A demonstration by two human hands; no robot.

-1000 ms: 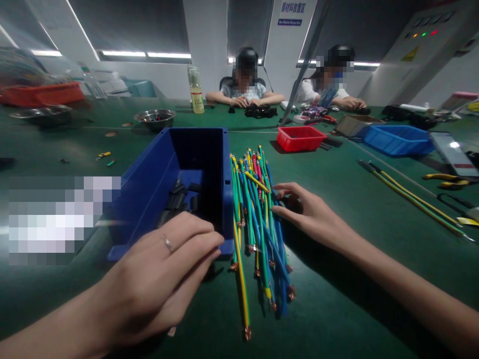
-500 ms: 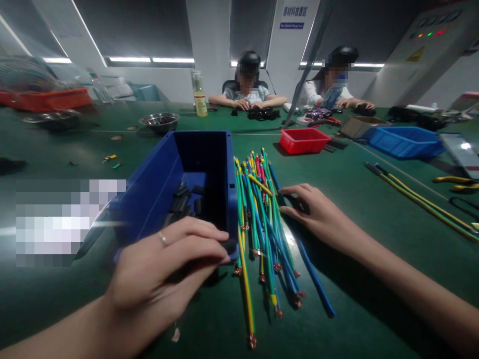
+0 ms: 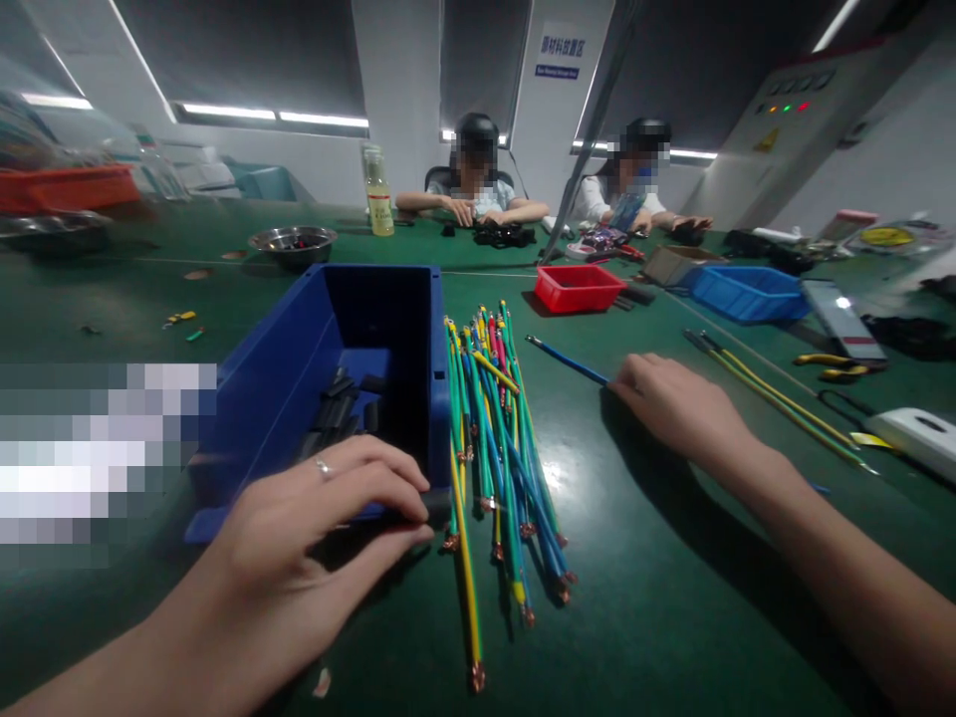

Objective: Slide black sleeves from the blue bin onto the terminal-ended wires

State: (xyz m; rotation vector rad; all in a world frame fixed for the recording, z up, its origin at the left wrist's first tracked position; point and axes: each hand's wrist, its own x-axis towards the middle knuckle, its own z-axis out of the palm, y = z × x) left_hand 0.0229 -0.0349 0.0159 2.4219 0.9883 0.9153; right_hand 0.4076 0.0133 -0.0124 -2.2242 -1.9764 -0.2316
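My left hand (image 3: pixel 318 523), with a ring on one finger, pinches a short black tube (image 3: pixel 435 501) at the near right corner of a blue bin (image 3: pixel 299 373). More black tubes (image 3: pixel 334 418) lie inside the bin. Right of the bin lies a bundle of green, yellow, blue and red wires (image 3: pixel 497 453) with copper ends. My right hand (image 3: pixel 683 408) is to the right of the bundle and grips a blue wire (image 3: pixel 568 360) that sticks out to the far left of its fingers.
On the green table stand a red tray (image 3: pixel 579 289), a blue tray (image 3: pixel 747 294), a metal bowl (image 3: pixel 293 242) and a bottle (image 3: pixel 377 194). Long yellow-green wires (image 3: pixel 777 398) and pliers (image 3: pixel 829 366) lie at right. Two people sit at the far side.
My right hand has drawn a blue wire out of the bundle and moved right with it. My left hand has closed on a black tube at the bin's corner.
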